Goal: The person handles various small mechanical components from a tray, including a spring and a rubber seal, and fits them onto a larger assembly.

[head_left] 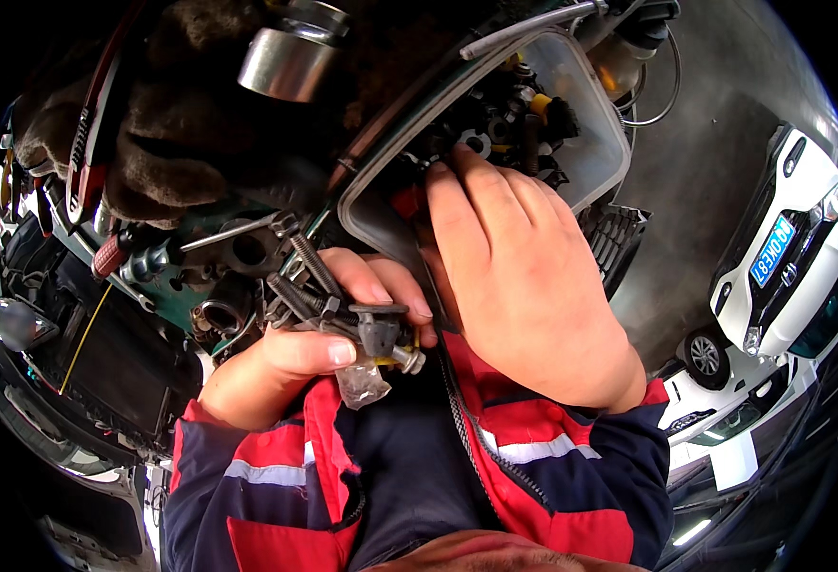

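Observation:
My left hand (290, 357) is closed around a bunch of bolts (306, 265), several of them pointing up and away from me. Among them sit a dark plastic clip (378, 329) and a crumpled piece of clear plastic (363, 385). My right hand (524, 257) reaches over the near side of a translucent plastic box (602, 157). Its fingers are stretched out, with the index and middle tips apart at the loose hardware inside. A grey washer (476, 143) lies by the middle fingertip. The right thumb is mostly hidden.
Dark bolts and clips with yellow bits (540, 105) fill part of the box. A metal cylinder (285, 65), dirty work gloves (166, 176) and a red-handled tool (109, 257) lie on the left. White cars (800, 238) stand at right; an open-bonneted car (85, 353) is at left.

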Demonstrator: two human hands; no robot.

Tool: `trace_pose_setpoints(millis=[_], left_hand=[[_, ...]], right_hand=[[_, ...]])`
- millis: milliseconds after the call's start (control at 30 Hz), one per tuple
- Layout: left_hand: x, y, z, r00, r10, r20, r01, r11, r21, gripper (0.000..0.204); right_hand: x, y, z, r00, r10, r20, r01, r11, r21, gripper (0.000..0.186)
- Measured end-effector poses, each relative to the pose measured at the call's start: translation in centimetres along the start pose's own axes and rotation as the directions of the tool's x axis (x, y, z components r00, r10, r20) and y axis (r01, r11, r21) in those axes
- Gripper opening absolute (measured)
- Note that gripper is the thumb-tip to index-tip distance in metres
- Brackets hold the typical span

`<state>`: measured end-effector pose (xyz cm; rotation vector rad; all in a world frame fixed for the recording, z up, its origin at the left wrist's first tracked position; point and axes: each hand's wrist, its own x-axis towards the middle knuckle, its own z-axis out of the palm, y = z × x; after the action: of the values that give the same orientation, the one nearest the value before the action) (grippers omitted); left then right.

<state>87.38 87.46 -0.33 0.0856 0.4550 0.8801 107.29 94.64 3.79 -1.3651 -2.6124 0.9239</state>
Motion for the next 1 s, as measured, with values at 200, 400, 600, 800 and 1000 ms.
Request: trace_pose_setpoints(millis=[200,400,600,800,1000], left_hand=[[0.0,-0.1,-0.2,1.000,0.006,0.022,-0.006,1.000,-0.013,0.040],[-0.2,0.3,0.1,1.000,-0.027,0.002,0.027,1.000,-0.006,0.039],[-0.3,0.3,0.0,0.999,-0.040,0.000,0.040,0.999,-0.012,0.039],[-0.4,0.3,-0.1,0.999,-0.044,0.028,0.046,0.998,-0.041,0.040],[-0.4,0.3,-0.2,0.998,-0.026,0.056,0.030,0.998,-0.058,0.039]], right_hand=[[0.4,-0.2,0.3,0.996,0.082,-0.020,-0.081,0.995,0.050,0.048],[0.6,-0.2,0.3,0.991,0.126,-0.044,-0.124,0.991,0.050,0.043],[1.5,-0.7,0.1,0.976,0.192,-0.106,-0.199,0.979,-0.054,0.039],[1.9,-0.5,-0.1,0.974,0.226,-0.009,-0.226,0.971,-0.082,0.039],[1.0,-1.1,-0.7,0.981,0.196,0.009,-0.195,0.978,-0.081,0.047]])
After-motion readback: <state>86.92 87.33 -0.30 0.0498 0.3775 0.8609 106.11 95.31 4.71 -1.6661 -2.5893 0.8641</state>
